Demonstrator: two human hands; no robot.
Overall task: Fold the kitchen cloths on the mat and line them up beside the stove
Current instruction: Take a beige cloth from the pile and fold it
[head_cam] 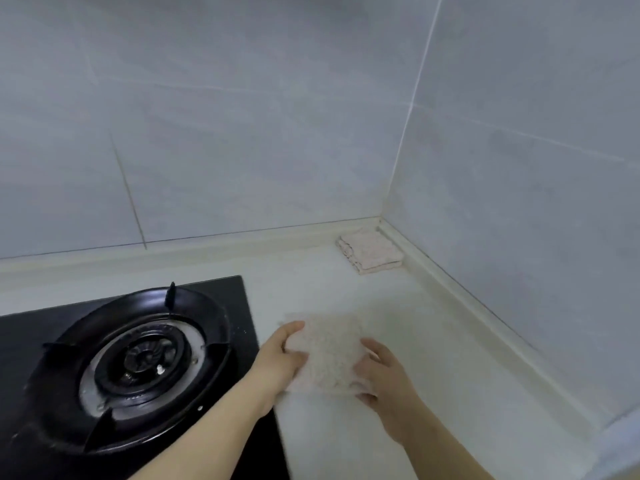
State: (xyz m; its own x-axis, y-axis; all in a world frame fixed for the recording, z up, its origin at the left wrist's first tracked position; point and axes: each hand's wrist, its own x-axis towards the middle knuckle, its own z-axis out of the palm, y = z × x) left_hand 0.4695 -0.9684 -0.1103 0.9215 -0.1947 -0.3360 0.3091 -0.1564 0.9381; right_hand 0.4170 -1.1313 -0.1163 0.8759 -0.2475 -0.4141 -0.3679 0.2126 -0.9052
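A folded pale pink cloth (329,355) is over the white counter just right of the black stove (131,362). My left hand (282,358) grips its left edge, thumb on top. My right hand (381,372) holds its right edge, fingers curled under it. The cloth is blurred, so I cannot tell whether it rests on the counter or hangs just above it. A second pink cloth (371,250), folded into a small square, lies flat in the far corner against the walls. No mat is in view.
The white counter (398,323) runs from the stove to a raised rim along grey tiled walls at the back and right. The stove's burner and black pan support (138,358) stand at the left.
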